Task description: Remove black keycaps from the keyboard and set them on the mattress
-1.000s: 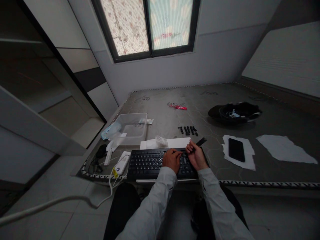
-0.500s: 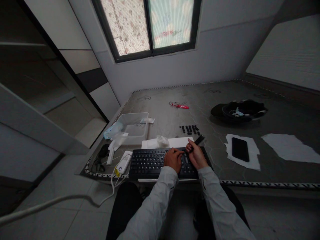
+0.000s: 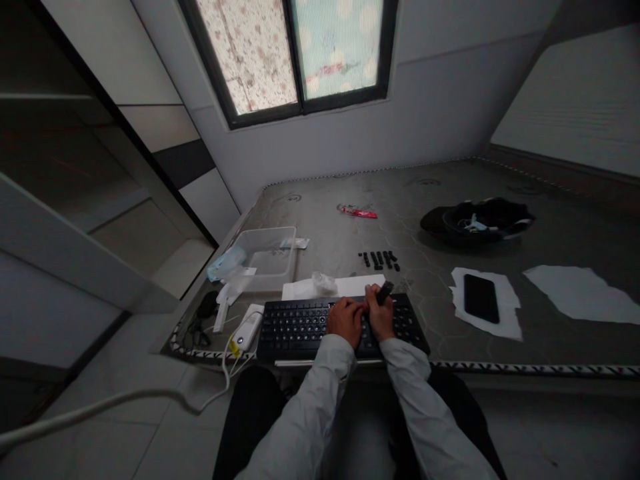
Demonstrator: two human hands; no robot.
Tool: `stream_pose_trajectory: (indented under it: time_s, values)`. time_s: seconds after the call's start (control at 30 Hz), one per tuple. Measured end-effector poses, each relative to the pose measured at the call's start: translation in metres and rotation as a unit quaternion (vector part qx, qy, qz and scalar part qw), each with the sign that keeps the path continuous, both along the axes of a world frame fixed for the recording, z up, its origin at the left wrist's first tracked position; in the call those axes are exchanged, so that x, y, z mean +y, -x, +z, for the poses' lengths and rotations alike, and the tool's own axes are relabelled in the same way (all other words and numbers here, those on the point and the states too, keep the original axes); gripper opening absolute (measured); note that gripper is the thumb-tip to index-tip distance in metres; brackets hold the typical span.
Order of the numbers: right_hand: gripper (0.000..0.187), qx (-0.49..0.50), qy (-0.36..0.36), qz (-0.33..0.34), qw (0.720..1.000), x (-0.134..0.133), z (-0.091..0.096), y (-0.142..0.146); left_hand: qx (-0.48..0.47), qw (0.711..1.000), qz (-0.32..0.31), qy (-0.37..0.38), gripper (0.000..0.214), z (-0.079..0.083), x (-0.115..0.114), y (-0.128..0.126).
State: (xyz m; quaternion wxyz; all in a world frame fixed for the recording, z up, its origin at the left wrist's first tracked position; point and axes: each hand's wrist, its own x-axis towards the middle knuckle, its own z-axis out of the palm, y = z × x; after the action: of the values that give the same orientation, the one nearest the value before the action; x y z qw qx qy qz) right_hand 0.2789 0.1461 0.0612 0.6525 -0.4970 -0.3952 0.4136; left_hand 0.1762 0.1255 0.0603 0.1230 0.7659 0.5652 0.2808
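A black keyboard [image 3: 293, 327] lies along the front edge of the table. My left hand [image 3: 345, 321] rests on it right of the middle, its bent fingers lying on the keys and pointing toward my right hand. My right hand [image 3: 381, 320] is closed around a slim black stick-like tool [image 3: 385, 292], whose broad dark end sticks up above the fist. The tool's lower end is hidden by my fingers, beside the left fingertips. Several loose black keycaps [image 3: 380, 259] are laid out in rows behind the keyboard.
Behind the keyboard lie white paper [image 3: 300, 289] and a crumpled clear wrapper [image 3: 325, 283]. A clear plastic box [image 3: 270, 260] and a white power strip [image 3: 249, 327] are at left. To the right are a phone [image 3: 481, 298] on paper, and a dark cap [image 3: 477, 221]. A red packet [image 3: 357, 211] lies farther back.
My right hand has moved left, up against my left hand, and the tool in it has tilted more upright. My left hand has stayed in nearly the same place, its fingers more bent.
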Motion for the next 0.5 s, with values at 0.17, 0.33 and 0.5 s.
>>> stream_pose_trajectory:
  time_s: [0.17,0.33,0.5]
  values:
    - [0.052,-0.023,-0.024,0.007,0.999,-0.005,-0.0043,0.0014,0.008,1.0,-0.002,0.018,0.016,0.0021,0.0006,-0.0004]
    - [0.047,-0.008,-0.026,0.006,1.0,-0.0058,-0.0076,0.0008,0.011,1.0,-0.001,0.02,0.017,0.0019,-0.0001,0.0003]
    - [0.043,0.009,-0.024,-0.004,1.0,-0.009,-0.0099,0.0008,0.004,1.0,-0.005,0.011,0.016,-0.0018,0.0015,0.0009]
